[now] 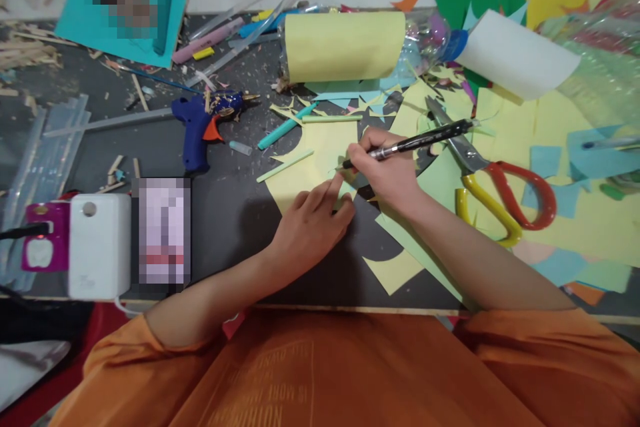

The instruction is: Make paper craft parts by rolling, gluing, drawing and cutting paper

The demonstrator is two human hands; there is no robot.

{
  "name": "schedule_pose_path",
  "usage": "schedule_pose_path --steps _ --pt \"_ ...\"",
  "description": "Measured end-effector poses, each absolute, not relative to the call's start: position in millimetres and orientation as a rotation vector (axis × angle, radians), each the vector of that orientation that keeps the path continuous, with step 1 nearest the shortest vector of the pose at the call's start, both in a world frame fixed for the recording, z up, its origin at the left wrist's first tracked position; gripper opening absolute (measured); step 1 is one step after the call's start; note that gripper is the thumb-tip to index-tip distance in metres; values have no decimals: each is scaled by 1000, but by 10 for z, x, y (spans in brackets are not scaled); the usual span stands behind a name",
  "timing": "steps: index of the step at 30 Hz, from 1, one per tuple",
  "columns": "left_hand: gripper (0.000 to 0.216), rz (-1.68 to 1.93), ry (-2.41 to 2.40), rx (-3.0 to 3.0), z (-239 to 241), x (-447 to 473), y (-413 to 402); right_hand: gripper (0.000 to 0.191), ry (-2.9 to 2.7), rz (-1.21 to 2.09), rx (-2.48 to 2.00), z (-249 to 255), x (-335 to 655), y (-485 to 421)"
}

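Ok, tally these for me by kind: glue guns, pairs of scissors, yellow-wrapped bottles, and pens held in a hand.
Blue glue gun: 1
Pair of scissors: 1
Yellow-wrapped bottle: 1
Black pen held in the right hand: 1
Total: 4

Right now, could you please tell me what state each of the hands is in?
Left hand: open, resting on the yellow paper.
Right hand: closed, holding a black pen.

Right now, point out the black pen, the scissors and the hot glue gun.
Black pen (pixel 414 142), head view: middle of the barrel.
Scissors (pixel 473 158), head view: blade near the handles.
Hot glue gun (pixel 194 127), head view: top of the blue grip.
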State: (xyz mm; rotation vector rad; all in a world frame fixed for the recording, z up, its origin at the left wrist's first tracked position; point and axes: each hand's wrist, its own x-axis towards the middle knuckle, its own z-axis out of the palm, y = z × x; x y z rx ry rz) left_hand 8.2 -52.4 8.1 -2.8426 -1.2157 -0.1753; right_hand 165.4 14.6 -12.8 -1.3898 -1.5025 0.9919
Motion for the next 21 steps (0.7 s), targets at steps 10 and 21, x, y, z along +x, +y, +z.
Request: schedule_pose_path --steps 10,21 --pt "26 -155 -1218 -2852 106 88 -515 35 -1425 979 -1411 -116 1655 149" --pt "23 -150 -1222 -2830 116 111 -521 37 -1457 978 -1408 -123 1655 152"
